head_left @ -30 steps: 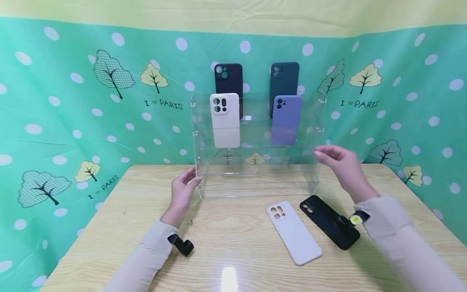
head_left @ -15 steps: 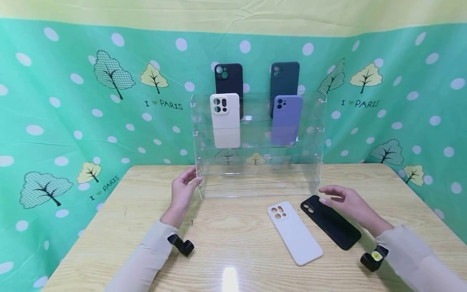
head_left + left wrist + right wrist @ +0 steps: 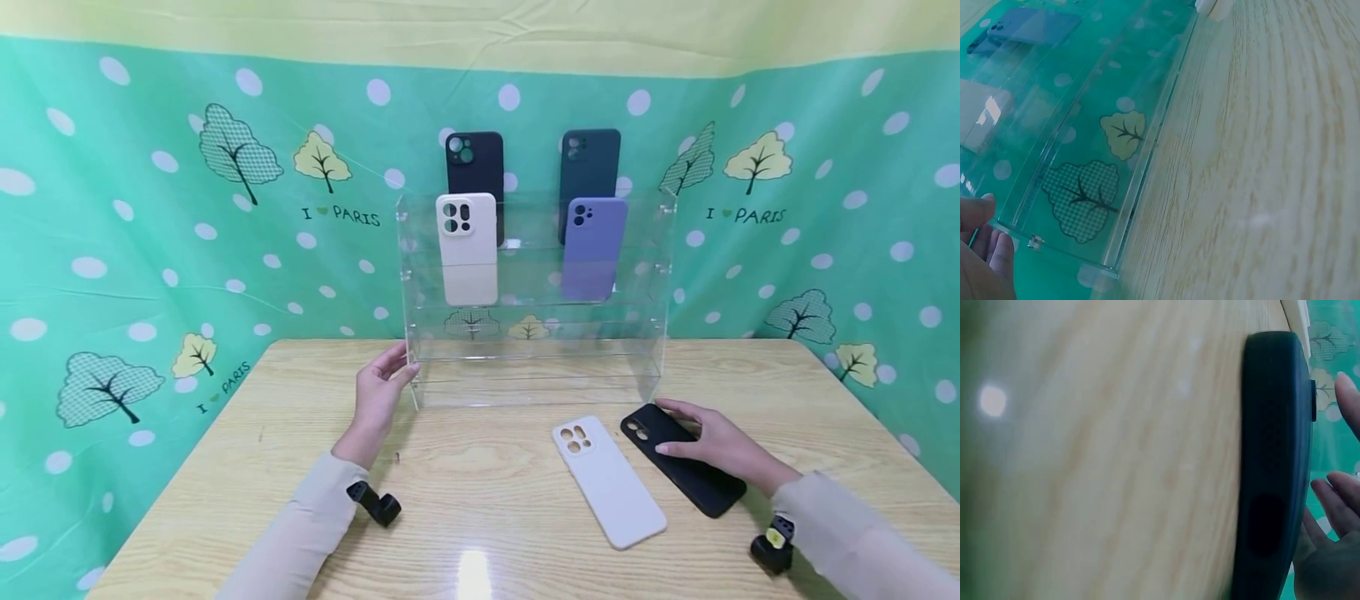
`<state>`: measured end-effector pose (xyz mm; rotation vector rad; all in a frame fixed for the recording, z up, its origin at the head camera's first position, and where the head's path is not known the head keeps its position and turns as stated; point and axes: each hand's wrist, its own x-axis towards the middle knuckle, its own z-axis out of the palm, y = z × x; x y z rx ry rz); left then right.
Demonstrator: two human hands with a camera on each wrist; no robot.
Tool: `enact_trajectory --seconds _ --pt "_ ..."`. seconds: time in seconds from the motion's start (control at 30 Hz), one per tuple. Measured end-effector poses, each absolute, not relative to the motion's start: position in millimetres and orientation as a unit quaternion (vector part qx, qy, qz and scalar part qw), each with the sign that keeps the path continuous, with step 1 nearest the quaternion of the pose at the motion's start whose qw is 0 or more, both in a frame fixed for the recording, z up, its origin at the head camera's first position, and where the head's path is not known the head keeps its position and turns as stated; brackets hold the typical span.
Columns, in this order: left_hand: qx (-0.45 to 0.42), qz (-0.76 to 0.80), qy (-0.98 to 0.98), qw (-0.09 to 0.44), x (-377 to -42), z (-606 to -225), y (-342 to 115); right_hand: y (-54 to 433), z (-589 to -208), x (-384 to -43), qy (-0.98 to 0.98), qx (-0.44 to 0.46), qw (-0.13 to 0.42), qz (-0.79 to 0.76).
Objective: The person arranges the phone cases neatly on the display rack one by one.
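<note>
A clear acrylic display stand (image 3: 536, 371) with stepped tiers stands toward the back of the table. My left hand (image 3: 378, 396) grips its left side panel, thumb in front and fingers behind; the left wrist view shows the fingers (image 3: 1001, 253) at the panel's edge. On the right, a black phone case (image 3: 678, 467) lies flat with its camera cutouts toward the stand. Over it is my right hand (image 3: 716, 442), thumb above the case and fingers by its far long edge. The right wrist view shows thumb and fingers spread apart beyond the black case's side (image 3: 1272, 456).
A white phone case (image 3: 611, 483) lies left of the black one. The stand's upper tiers bear a black case (image 3: 476, 162), a dark green case (image 3: 592, 162), a cream case (image 3: 468, 267) and a purple case (image 3: 595, 254). A green patterned cloth (image 3: 300, 267) hangs behind the table.
My right hand has come down from beside the stand's right side to the black case on the table. The left hand has stayed at the stand's left panel.
</note>
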<state>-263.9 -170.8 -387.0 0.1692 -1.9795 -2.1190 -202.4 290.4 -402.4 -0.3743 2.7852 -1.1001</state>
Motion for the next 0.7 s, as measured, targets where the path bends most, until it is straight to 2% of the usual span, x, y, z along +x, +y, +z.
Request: enact_trajectory --seconds 0.4,0.7 --pt "0.061 -0.72 -0.682 0.114 -263.9 -387.1 -170.9 288.1 -404.2 -206.7 0.923 -0.129 0.098 -0.35" --pt "0.066 -0.716 -0.685 0.112 -262.4 -384.6 -171.0 283.6 -404.1 -203.9 0.932 -0.155 0.075 -0.319"
